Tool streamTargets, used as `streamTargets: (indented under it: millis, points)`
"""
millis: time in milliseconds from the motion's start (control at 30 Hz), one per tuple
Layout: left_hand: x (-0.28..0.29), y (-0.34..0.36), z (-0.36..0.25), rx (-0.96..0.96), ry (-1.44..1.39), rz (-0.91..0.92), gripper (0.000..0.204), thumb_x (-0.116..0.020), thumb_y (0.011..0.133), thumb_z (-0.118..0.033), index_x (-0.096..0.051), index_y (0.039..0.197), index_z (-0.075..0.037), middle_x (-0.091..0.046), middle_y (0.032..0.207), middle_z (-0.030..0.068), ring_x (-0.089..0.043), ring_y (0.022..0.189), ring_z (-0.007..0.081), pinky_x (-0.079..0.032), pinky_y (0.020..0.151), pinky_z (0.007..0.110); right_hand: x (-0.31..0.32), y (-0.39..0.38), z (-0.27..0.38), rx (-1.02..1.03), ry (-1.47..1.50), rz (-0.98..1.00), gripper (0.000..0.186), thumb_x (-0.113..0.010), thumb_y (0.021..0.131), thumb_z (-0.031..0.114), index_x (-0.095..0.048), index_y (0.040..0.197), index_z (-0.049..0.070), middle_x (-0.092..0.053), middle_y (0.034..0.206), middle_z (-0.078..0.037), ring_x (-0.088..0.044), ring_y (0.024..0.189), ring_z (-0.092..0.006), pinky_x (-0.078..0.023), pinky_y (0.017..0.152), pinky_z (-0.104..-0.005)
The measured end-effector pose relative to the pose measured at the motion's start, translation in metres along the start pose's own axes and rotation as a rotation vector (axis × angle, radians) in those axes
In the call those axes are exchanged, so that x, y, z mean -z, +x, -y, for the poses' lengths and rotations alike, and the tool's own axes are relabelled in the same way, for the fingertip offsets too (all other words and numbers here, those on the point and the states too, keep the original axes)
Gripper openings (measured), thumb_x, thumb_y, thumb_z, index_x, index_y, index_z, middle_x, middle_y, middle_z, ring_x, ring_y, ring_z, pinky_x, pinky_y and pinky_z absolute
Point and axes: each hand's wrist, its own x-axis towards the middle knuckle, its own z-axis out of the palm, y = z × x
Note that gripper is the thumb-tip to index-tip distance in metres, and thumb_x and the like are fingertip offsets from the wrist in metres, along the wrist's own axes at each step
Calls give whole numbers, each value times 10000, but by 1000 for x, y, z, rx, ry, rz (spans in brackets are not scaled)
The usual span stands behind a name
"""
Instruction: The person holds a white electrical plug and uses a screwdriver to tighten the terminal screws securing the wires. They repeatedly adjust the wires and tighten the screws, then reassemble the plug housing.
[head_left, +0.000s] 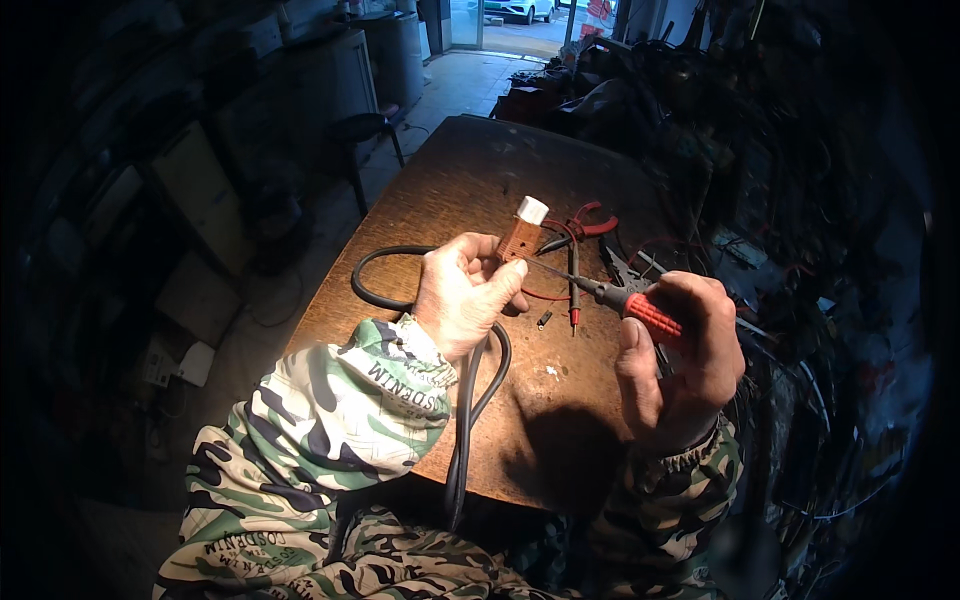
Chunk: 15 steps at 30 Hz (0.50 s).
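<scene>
My left hand [465, 295] grips a small brown block-shaped part [520, 238] with a white end [532, 210]. My right hand [690, 360] holds a screwdriver [650, 318] with a red and grey handle, its thin shaft reaching to the brown part near my left thumb. Just behind lie red-handled pliers [598, 222], a darker pair of pliers [622, 270], a red wire and a probe [574, 300] with a red end. A small piece [543, 319] lies below them. A thick black cable [375, 297] loops around my left wrist and runs down over the front edge.
The worn wooden table [430, 200] is under my hands. A black stool [362, 128] stands beyond its left side, near cabinets and boxes. A dark heap of cables and clutter [760, 170] crowds the right. A doorway [520, 22] is at the far end, with a car outside.
</scene>
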Motion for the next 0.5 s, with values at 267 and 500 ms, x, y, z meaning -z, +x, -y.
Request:
streamTargets:
  millis: [267,500]
  points:
    - [9,8,-5,-168,46,-130,312,-697,908,-32,-528,1138,94,-673,935,139,-704,739,157,-624,647,282,-7,-9,-14,-701,658,108,143,-613,949,50,-555,1063,-13,-592,826,-27,-565,665,-83,-484,582,-228]
    - [11,8,-1,-170,-39,2,280,-633,986,-155,-627,1187,40,-715,990,115,-736,804,199,-608,669,268,-14,-31,-78,-1034,1061,36,175,-618,931,137,-561,1040,12,-603,819,-81,-577,590,-145,-504,492,-297]
